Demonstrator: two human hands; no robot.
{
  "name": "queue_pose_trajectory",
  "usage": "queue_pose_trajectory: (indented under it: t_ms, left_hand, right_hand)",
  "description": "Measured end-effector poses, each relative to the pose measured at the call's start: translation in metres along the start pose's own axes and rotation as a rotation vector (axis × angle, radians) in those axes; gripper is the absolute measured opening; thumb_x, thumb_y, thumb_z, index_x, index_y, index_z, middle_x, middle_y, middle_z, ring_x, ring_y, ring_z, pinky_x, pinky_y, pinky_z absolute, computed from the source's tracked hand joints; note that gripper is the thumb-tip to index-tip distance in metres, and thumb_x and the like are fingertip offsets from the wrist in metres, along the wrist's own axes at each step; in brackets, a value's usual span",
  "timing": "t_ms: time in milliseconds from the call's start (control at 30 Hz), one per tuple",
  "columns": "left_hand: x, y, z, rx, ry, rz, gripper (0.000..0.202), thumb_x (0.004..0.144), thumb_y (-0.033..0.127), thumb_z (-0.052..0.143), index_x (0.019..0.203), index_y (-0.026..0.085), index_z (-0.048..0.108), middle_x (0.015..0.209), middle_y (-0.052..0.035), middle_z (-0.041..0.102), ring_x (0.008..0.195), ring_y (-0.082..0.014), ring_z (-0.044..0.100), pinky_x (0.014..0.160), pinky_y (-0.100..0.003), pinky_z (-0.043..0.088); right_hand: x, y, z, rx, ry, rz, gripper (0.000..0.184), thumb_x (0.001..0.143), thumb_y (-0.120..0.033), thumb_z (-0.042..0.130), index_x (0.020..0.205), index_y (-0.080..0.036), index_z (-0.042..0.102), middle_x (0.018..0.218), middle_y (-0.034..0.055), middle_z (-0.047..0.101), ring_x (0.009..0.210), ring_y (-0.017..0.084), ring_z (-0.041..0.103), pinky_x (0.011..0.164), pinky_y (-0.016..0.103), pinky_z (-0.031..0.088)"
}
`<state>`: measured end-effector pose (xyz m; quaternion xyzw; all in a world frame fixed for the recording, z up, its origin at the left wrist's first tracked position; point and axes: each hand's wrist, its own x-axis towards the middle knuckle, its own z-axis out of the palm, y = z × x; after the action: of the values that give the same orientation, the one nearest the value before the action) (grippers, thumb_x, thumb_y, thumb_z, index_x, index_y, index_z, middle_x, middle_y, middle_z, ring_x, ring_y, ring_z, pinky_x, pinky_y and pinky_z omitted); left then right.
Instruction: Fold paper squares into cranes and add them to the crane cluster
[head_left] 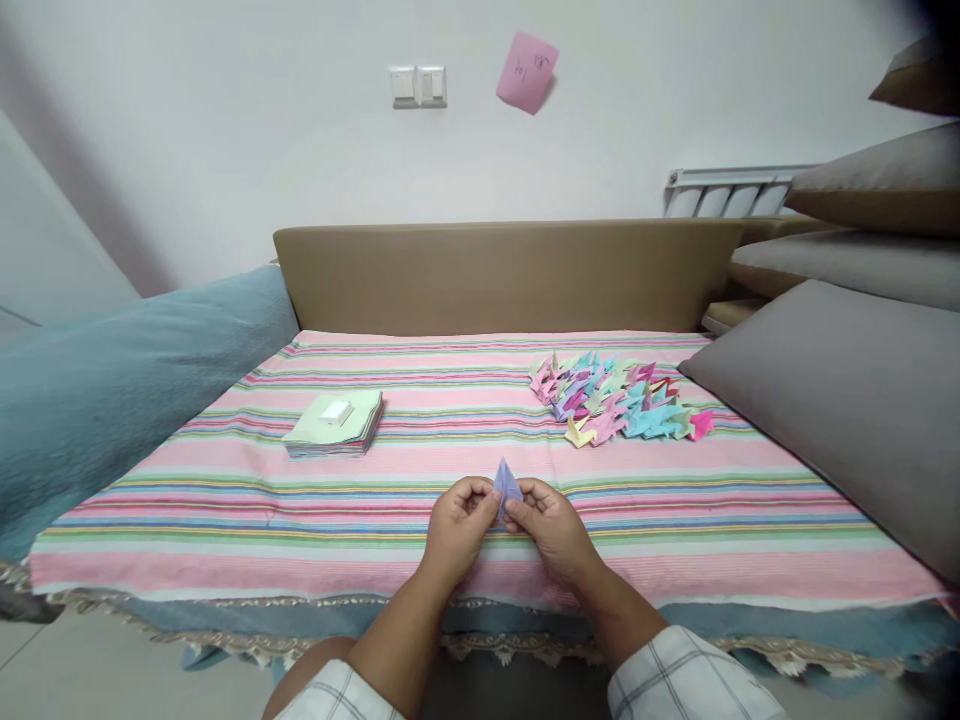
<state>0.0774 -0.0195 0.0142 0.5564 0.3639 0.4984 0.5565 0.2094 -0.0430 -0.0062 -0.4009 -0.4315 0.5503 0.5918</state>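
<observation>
A small folded piece of purple origami paper (505, 482) is held between my two hands, its pointed end facing up and away from me. My left hand (463, 515) pinches its left edge between thumb and fingers. On the right edge, my right hand (549, 522) pinches it the same way. The fingertips hide its lower part. Beyond my right hand lies a cluster of folded paper cranes (611, 400) in pink, blue, green, yellow and purple. Farther left sits a stack of square paper sheets (364, 432), pale green on top, with a small white block (337, 412) on it.
A striped cloth (225, 490) covers the seat, with a brown backrest (510, 280) behind it. Grey cushions (847, 380) are piled at the right. A blue-covered armrest (142, 370) bounds the left. A pink note (528, 72) and light switches (418, 87) are on the wall.
</observation>
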Motion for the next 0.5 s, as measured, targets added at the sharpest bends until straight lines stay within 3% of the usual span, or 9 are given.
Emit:
queue_pose_trajectory:
  t_ms: [133, 300, 500]
  left_hand:
    - [-0.003, -0.005, -0.004, -0.143, 0.023, -0.122, 0.03, 0.06, 0.038, 0.076, 0.069, 0.013, 0.062, 0.062, 0.0008, 0.06, 0.055, -0.0093, 0.054, 0.056, -0.022, 0.045]
    - [-0.005, -0.011, -0.002, -0.228, 0.061, -0.159, 0.029, 0.061, 0.036, 0.076, 0.069, 0.014, 0.061, 0.061, 0.0027, 0.059, 0.056, -0.0085, 0.054, 0.059, -0.022, 0.047]
    - [-0.006, -0.008, 0.001, -0.307, 0.054, -0.137, 0.033, 0.054, 0.028, 0.082, 0.074, 0.015, 0.059, 0.062, 0.0042, 0.061, 0.056, -0.0073, 0.055, 0.056, -0.018, 0.045]
  right_hand:
    - [-0.001, 0.004, 0.004, 0.091, 0.004, 0.046, 0.032, 0.062, -0.039, 0.076, 0.082, -0.017, 0.063, 0.071, -0.0004, 0.062, 0.06, 0.011, 0.054, 0.056, 0.022, 0.045]
    - [0.0, 0.011, 0.005, 0.147, 0.028, 0.074, 0.031, 0.062, -0.039, 0.077, 0.077, -0.017, 0.062, 0.065, -0.0019, 0.061, 0.057, 0.01, 0.055, 0.054, 0.021, 0.043]
    - [-0.002, 0.008, 0.005, -0.012, 0.029, 0.007, 0.033, 0.062, -0.043, 0.075, 0.077, -0.017, 0.063, 0.067, -0.0006, 0.062, 0.06, 0.012, 0.056, 0.058, 0.024, 0.045]
